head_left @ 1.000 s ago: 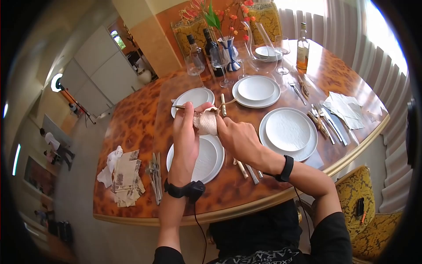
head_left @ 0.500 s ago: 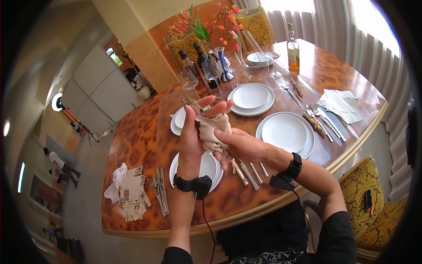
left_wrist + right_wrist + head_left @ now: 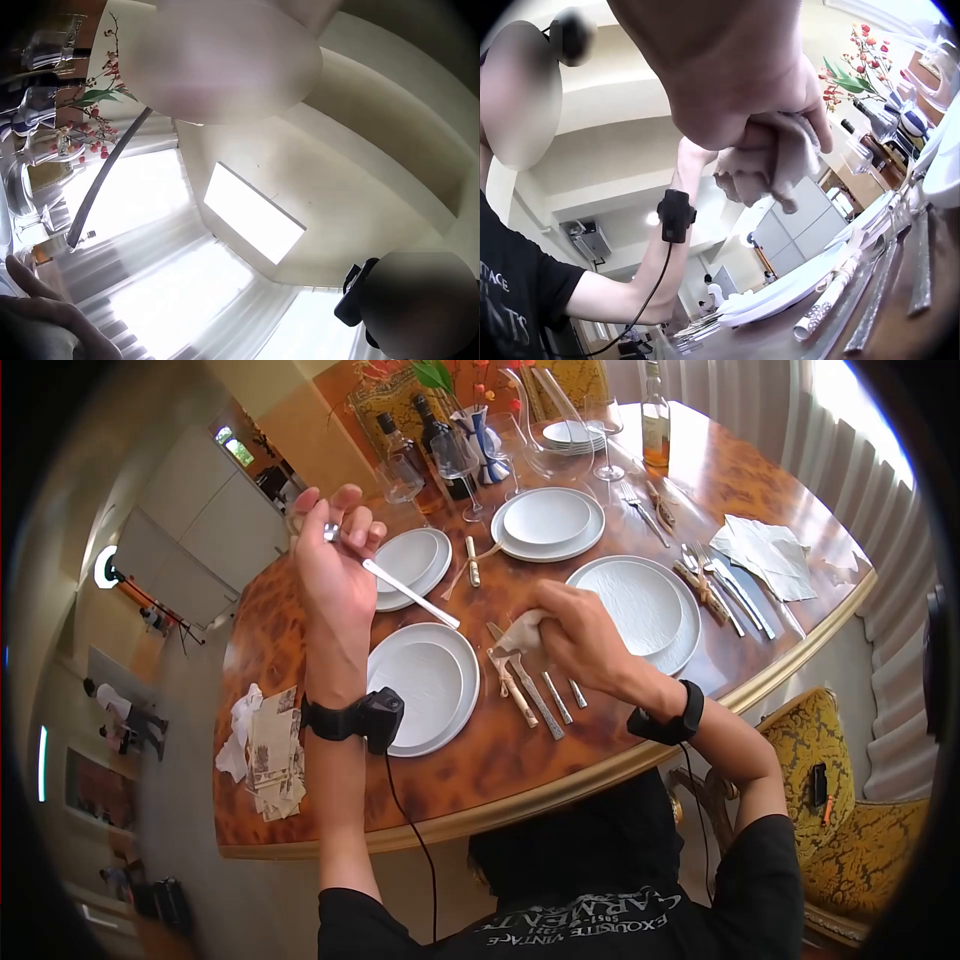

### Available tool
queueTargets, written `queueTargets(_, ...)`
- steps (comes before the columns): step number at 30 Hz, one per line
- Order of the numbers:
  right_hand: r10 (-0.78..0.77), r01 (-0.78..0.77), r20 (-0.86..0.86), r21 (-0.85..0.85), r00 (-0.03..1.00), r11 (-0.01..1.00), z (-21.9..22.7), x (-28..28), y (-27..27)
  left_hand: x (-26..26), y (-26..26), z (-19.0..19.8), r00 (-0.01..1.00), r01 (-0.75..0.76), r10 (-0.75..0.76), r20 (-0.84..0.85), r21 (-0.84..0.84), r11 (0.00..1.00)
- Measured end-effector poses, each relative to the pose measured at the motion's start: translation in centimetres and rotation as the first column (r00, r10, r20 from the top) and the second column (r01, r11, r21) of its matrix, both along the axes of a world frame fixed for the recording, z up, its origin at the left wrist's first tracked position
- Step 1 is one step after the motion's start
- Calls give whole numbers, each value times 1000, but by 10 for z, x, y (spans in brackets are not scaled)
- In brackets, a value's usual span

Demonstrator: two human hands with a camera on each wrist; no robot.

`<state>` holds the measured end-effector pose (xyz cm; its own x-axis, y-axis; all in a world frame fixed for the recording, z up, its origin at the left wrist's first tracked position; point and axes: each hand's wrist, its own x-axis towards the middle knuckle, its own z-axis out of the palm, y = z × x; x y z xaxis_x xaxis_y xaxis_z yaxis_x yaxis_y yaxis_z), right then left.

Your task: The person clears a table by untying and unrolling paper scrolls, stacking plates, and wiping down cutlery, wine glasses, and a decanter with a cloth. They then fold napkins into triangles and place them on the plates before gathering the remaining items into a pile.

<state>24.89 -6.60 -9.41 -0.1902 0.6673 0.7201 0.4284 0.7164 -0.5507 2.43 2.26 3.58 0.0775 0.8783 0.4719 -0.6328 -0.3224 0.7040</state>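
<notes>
My left hand (image 3: 340, 575) is raised over the left side of the table and grips a silver piece of cutlery (image 3: 415, 595). Its handle slants down to the right, while its head is mostly hidden by the fingers. In the left wrist view the handle (image 3: 109, 176) looks dark against the windows. Lower and to the right, my right hand (image 3: 585, 635) holds a crumpled beige cloth (image 3: 520, 635), bunched in the fingers as the right wrist view shows. Below this cloth lie a rolled napkin (image 3: 518, 695) and several pieces of silver cutlery (image 3: 540, 700).
White stacked plates (image 3: 465, 660) stand at several settings. Wine glasses (image 3: 455, 460), bottles (image 3: 400, 445) and a glass decanter (image 3: 545, 450) stand at the back. Patterned paper napkins (image 3: 275, 750) lie at left, white napkins (image 3: 765, 555) at right. A patterned chair (image 3: 815, 760) is near the right edge.
The hands have come apart. The cloth, earlier against the left hand and cutlery, has moved right and down in my right hand; the left hand has moved up and left with the cutlery.
</notes>
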Motion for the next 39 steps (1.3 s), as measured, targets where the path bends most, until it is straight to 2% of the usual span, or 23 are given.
queueTargets(1, -43, 44, 8, -71, 999, 997, 11, 7, -5, 16, -5, 0, 999, -29, 29, -19, 18, 999)
queueTargets(3, -4, 7, -129, 28, 992, 1000, 32, 0, -13, 57, -20, 0, 998, -56, 55, -32, -49, 997)
queueTargets(5, -121, 126, 51, -127, 991, 984, 46, -7, -29, 92, -30, -5, 990, -62, 58, -125, -28, 998)
queueTargets(7, -275, 275, 139, 22, 951, 961, 41, -5, -28, 116, -31, -7, 988, -23, 27, -154, 27, 999)
queueTargets(9, -478, 443, 220, 192, 850, 876, 37, 7, -28, 127, -29, -4, 991, -11, 20, -129, 74, 997)
queueTargets(10, -478, 440, 230, 196, 848, 876, 35, 13, -29, 130, -30, 1, 994, -36, 42, -101, 64, 997)
queueTargets(12, -619, 524, 215, 371, 755, 767, 31, 23, -34, 131, -26, 4, 996, -69, 70, -59, 33, 997)
queueTargets(15, -590, 491, 159, 411, 792, 769, 26, 32, -36, 134, -17, -1, 997, -54, 48, -62, -98, 994)
queueTargets(16, -541, 476, 180, 306, 821, 824, 26, 37, -38, 131, -14, -4, 997, -57, 51, -60, -98, 994)
queueTargets(17, -538, 472, 179, 307, 824, 826, 26, 42, -37, 126, -12, -8, 991, 55, -69, -114, -116, 992)
queueTargets(18, -375, 374, 58, 22, 925, 927, 26, 46, -34, 121, -12, -9, 968, 164, -186, -167, -138, 977)
queueTargets(19, -230, 198, -112, -242, 967, 950, 27, 49, -32, 118, -16, -12, 968, 158, -181, -172, -135, 978)
queueTargets(20, -127, 6, -261, -421, 957, 907, 31, 52, -32, 114, -22, -16, 936, 216, -223, -274, -55, 975)
queueTargets(21, -124, 3, -266, -415, 956, 910, 34, 50, -32, 110, -30, -19, 891, 283, -255, -376, 19, 959)
queueTargets(23, 15, -269, -436, -527, 900, 806, 36, 47, -34, 103, -36, -26, 871, 242, -219, -440, -4, 970)
queueTargets(25, 16, -286, -474, -504, 880, 815, 41, 38, -34, 95, -36, -31, 855, 146, -140, -499, -28, 989)
queueTargets(27, -81, -86, -367, -416, 927, 905, 42, 34, -28, 89, -33, -32, 864, 126, -123, -488, -28, 992)
queueTargets(29, -79, -93, -349, -447, 934, 890, 46, 37, -18, 80, -26, -36, 864, 112, -115, -490, -36, 993)
queueTargets(31, 25, -169, -243, -592, 970, 788, 60, 40, -12, 72, -22, -38, 870, 124, -137, -473, -58, 991)
queueTargets(32, 88, -203, -224, -565, 971, 800, 58, 40, -6, 67, -20, -39, 869, 148, -170, -465, -83, 985)
queueTargets(35, 30, -126, -160, -639, 987, 759, 73, 50, 3, 53, -19, -42, 831, 200, -217, -512, -88, 976)
queueTargets(37, 1, -172, -281, -583, 960, 794, 75, 71, 23, 33, -25, -55, 827, 145, -171, -535, -91, 985)
queueTargets(39, -97, -90, -318, -526, 943, 846, 86, 99, 35, -2, -27, -75, 732, 2, 20, -681, 31, 1000)
